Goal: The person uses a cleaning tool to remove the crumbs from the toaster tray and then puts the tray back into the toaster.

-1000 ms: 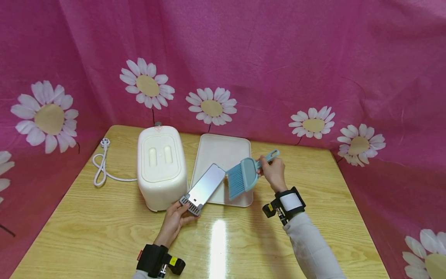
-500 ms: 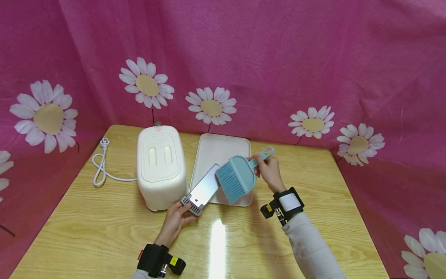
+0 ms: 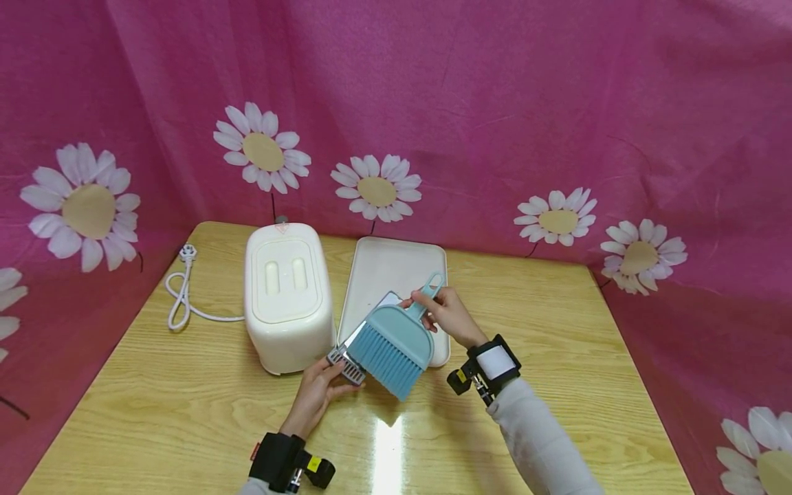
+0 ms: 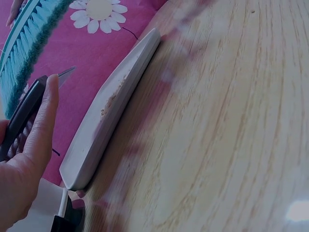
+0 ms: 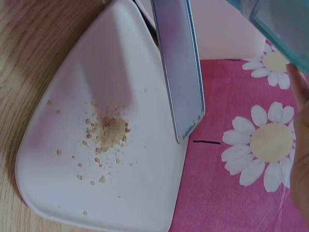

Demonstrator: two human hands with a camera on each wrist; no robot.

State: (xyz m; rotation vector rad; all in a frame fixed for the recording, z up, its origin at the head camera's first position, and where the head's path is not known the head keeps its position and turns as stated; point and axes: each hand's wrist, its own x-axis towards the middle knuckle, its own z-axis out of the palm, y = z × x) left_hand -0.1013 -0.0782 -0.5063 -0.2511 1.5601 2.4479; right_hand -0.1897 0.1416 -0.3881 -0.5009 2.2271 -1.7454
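Note:
My left hand [image 3: 314, 397] grips the grey slotted end of a toaster crumb tray [image 5: 179, 67], a flat shiny metal plate held tilted above the white tray [image 3: 396, 265]. My right hand [image 3: 456, 320] pinches the handle of a light blue brush [image 3: 401, 331]. In the head view its head and bristles cover most of the plate; whether they touch it I cannot tell. A few crumbs cling to the plate's far end in the right wrist view. Below, a heap of tan crumbs [image 5: 111, 133] lies on the white tray, with smaller bits scattered around.
A cream toaster [image 3: 287, 295] with a lid on top stands left of the white tray. Its white cord [image 3: 181, 299] and plug lie on the wooden table [image 3: 185, 419] at the left. A pink flowered cloth [image 3: 458, 110] hangs behind and at both sides.
The brush has swung left and toward me, from the plate's far end down over it, with its handle turning upright. The left hand and crumb tray have shifted only slightly.

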